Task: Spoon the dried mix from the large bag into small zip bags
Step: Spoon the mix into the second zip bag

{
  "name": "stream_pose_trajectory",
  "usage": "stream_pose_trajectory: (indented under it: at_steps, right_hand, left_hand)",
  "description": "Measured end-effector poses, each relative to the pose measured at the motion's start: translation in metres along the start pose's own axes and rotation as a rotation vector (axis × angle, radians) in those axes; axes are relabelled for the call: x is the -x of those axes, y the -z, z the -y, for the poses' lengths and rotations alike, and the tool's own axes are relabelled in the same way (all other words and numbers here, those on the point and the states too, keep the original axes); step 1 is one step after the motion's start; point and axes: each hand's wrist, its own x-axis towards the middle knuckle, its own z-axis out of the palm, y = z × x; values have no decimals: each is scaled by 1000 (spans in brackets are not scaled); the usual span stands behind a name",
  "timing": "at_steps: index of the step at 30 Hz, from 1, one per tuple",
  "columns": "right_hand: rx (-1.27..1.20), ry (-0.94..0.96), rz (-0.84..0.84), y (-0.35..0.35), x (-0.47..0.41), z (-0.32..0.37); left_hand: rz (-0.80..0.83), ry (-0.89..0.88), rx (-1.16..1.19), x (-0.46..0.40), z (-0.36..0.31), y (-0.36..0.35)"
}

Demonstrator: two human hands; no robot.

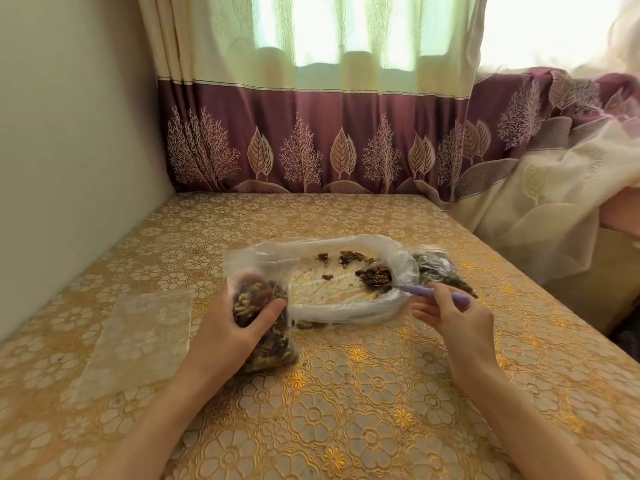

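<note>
On floral tablecloth, crinkly clear large bag, lumpy dried mix

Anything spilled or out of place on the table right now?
Yes: a few bits of dried mix lie on the tablecloth by the large bag's near edge, beside the small zip bag that the left hand grips. Nothing else stands out.

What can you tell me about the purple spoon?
The purple spoon looks like plastic, with a pale lilac handle. The right hand pinches the handle near its end. It lies nearly level, reaching left into the large bag. Its bowl holds a heap of brown dried mix and sits low at the bag's right side. The bowl itself is hidden under that heap.
</note>
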Motion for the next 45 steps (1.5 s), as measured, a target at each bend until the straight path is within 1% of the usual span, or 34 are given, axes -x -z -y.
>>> stream_pose_trajectory:
  at_steps: [8,13,18,22,24,28,35,37,39,41,43,45]
  right_hand:
    - [-21,30,12,-1,4,6]
    - [-103,75,44,-10,10,27]
    - [-191,130,151,-29,18,59]
    - [-257,162,273,-44,26,76]
    - [-242,189,342,-49,29,80]
    - [-121,268,439,-57,34,80]
    - [-1,366,498,-56,35,77]
    - [-15,364,494,-55,33,76]
    - [-75,336,453,-53,30,73]
    - [-160,263,362,-50,25,68]
    - [-224,175,242,-44,18,60]
    - [-156,125,164,-37,10,48]
  left_hand:
    - [2,26,41,1,-3,0]
    - [8,51,68,2,-5,0]
    - [19,83,93,1,-5,1]
    - [38,93,91,0,-2,3]
    - [52,98,90,-1,-1,3]
    - [61,127,114,-2,1,4]
    - [56,127,120,-3,0,4]
    - [61,128,104,-3,-1,5]
    - [79,142,109,-2,-2,6]
    - [126,161,135,-2,-3,8]
    - [200,199,228,-3,-3,12]
    - [276,246,331,-2,-1,16]
